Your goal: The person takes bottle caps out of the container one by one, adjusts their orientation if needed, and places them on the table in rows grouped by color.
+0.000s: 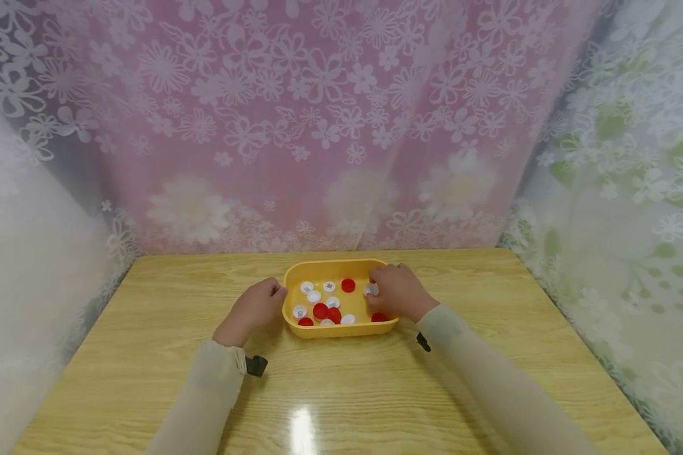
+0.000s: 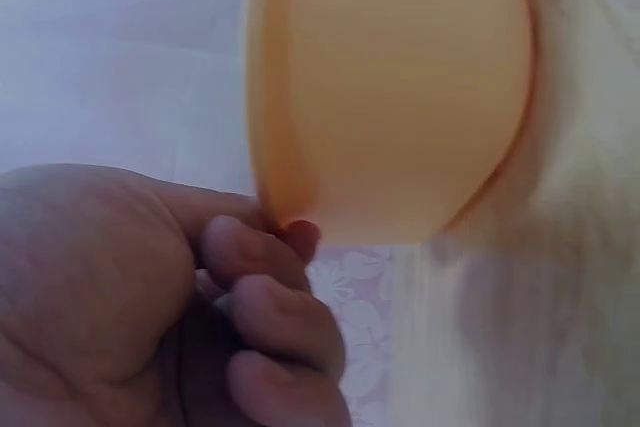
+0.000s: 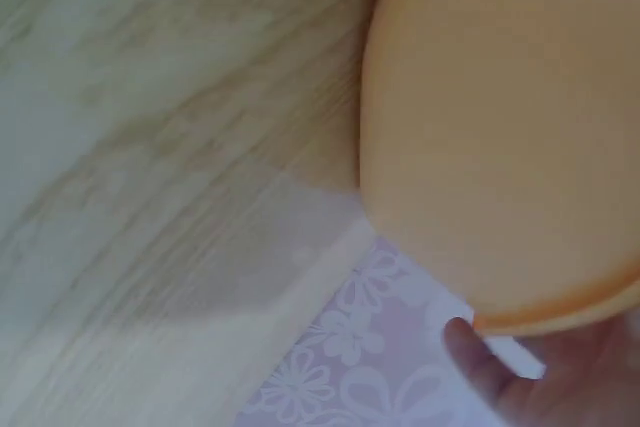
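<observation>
A yellow plastic tray [image 1: 341,330] sits on the table with several red and white bottle caps inside. My left hand [image 1: 257,308] pinches the tray's left rim; in the left wrist view, its thumb and index finger [image 2: 240,245] meet at the edge. Reaching over the right end, my right hand [image 1: 399,292] holds a white cap [image 1: 371,289] between thumb and fingers. In the right wrist view, a finger [image 3: 480,362] shows outside the rim, and the tray wall hides the cap. A red cap [image 1: 348,285] lies near the tray's middle, and another red cap [image 1: 379,317] below the right hand.
The wooden table [image 1: 165,354] extends on both sides of the tray and in front of it. A pink floral curtain [image 1: 319,126] hangs behind its back edge. Pale patterned curtains [image 1: 632,189] stand at both sides. Dark straps [image 1: 256,366] show at the wrists.
</observation>
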`<state>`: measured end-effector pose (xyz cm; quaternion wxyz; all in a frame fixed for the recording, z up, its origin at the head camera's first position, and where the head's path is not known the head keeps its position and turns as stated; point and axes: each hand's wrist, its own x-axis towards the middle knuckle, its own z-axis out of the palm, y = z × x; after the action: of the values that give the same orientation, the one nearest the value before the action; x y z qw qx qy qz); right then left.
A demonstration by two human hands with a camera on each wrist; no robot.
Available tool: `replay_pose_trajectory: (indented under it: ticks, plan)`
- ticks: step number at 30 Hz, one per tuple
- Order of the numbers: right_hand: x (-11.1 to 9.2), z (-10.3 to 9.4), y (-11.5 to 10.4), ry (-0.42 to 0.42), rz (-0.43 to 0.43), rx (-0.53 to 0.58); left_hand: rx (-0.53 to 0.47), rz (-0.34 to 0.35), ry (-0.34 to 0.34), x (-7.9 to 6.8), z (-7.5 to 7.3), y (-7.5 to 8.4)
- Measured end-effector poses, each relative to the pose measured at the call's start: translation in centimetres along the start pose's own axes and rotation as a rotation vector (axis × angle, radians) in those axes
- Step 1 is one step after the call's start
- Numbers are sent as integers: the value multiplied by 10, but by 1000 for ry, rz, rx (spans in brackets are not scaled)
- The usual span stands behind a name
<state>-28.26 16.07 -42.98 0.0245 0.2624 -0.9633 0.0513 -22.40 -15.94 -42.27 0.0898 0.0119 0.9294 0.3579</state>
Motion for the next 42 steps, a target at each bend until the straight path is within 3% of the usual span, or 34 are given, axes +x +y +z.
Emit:
replay_pose_trajectory:
  ticks: [7,13,16,19,22,25,32,37,42]
  plan:
    - [-4,-20,-4,375,2,237,89,-16,-5,-2,-2,1]
    - [-12,-36,-26,536,-35,359,106,-3,9,-1,-4,3]
    - [-23,-44,-47,630,-105,463,95,-2,4,-1,-4,4]
    - [-35,-52,-70,729,-236,535,90,-4,3,-1,-2,5]
    - [-44,-61,-91,796,-352,538,88,-11,8,-2,-2,6]
    - [-50,-67,-103,825,-411,526,92,-14,15,-1,-2,7]
    - [-57,-71,-116,832,-450,537,110,3,28,-2,-3,9]
    - [-57,-67,-126,809,-480,520,118,8,30,-1,-3,8]
    - [-60,-65,-132,747,-451,507,122,3,32,0,-2,7]
